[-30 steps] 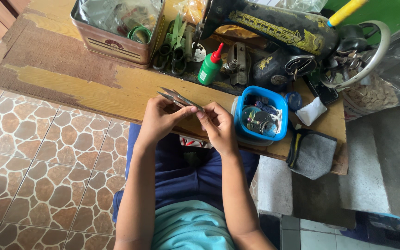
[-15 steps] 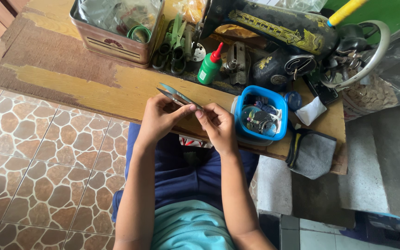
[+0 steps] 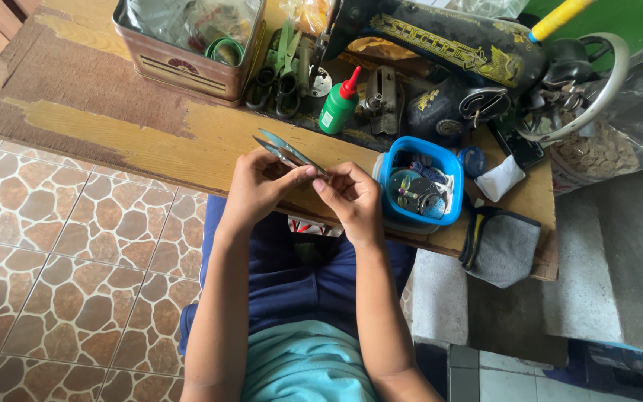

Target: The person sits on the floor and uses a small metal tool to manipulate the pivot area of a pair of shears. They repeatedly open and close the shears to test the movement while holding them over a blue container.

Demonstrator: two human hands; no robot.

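My left hand [image 3: 256, 187] grips a pair of metal scissors [image 3: 286, 151], whose blades point up and to the left, slightly apart. My right hand [image 3: 351, 199] is pinched shut right beside the scissors' pivot, fingertips meeting my left thumb; something tiny may sit between the fingers but it is too small to make out. Both hands hover over the near edge of a worn wooden table [image 3: 150, 141], above my lap.
A blue plastic tub [image 3: 420, 187] of small metal parts sits just right of my right hand. Behind stand a green oil bottle with red cap [image 3: 338, 104], a black sewing machine [image 3: 448, 52], several green-handled scissors [image 3: 283, 67], a metal tin [image 3: 187, 45], and a grey cloth [image 3: 504, 246].
The scissors have tilted a little and their blades have parted slightly. Both hands stay in nearly the same spot.
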